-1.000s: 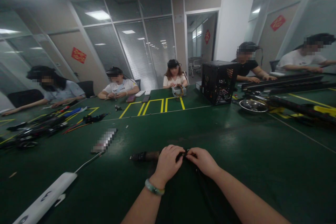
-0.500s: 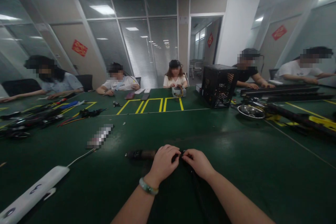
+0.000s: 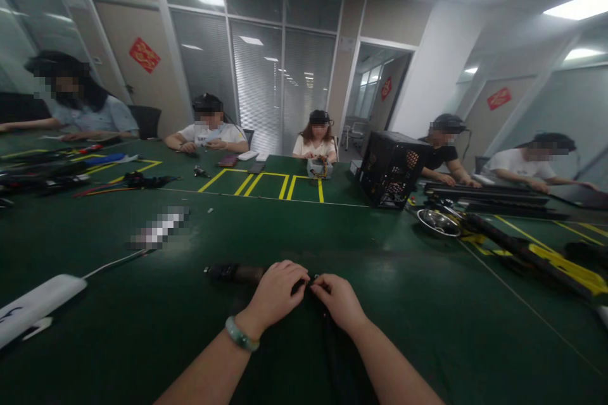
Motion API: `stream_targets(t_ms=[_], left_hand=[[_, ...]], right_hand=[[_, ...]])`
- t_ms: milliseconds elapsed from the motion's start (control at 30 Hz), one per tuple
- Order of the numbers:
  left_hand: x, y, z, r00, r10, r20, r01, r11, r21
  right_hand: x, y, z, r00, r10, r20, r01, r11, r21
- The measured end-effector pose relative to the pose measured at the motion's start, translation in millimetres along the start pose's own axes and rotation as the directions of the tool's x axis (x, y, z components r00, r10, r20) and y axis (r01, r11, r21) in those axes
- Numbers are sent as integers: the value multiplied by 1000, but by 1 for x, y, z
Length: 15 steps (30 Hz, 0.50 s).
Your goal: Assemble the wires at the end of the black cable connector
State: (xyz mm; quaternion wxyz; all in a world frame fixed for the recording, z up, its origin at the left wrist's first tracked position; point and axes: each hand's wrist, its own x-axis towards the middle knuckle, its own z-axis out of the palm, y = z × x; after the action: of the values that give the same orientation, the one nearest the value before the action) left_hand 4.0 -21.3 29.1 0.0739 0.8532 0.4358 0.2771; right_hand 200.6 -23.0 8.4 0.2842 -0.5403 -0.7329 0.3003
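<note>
A dark cylindrical object [image 3: 240,273] with a small metal tip lies crosswise on the green table in front of me; its exact kind does not show. Over its right-hand part my left hand [image 3: 280,294] is closed, a green bangle on the wrist. Close beside those fingertips, my right hand [image 3: 339,304] pinches with thumb and forefinger. What sits between the fingertips of the two hands is small, dark and mostly hidden. From under my right hand a long black tube-like piece [image 3: 335,354] runs toward the table's near edge.
Left of me lie a white power strip [image 3: 42,307] with a cable and a blurred-out flat device [image 3: 159,228]. Farther off stand a black computer case [image 3: 392,168] and a metal bowl [image 3: 439,223] beside a black-yellow frame [image 3: 546,253]. Several people work around the table.
The view has tilted and turned slightly right, so the table things appear shifted left. Both hands stay close together at the right end of the dark cylindrical object, with little visible finger movement.
</note>
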Motion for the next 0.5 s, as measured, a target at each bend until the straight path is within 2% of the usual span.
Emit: stream_targets(t_ms=[300, 500], left_hand=[[0, -3, 1, 1000, 13, 1, -13, 1000, -3], [0, -1, -2, 1000, 14, 5, -14, 1000, -6]], right_hand=[[1, 3, 2, 999, -34, -27, 35, 999, 17], [0, 0, 1, 1000, -13, -21, 13, 1000, 1]])
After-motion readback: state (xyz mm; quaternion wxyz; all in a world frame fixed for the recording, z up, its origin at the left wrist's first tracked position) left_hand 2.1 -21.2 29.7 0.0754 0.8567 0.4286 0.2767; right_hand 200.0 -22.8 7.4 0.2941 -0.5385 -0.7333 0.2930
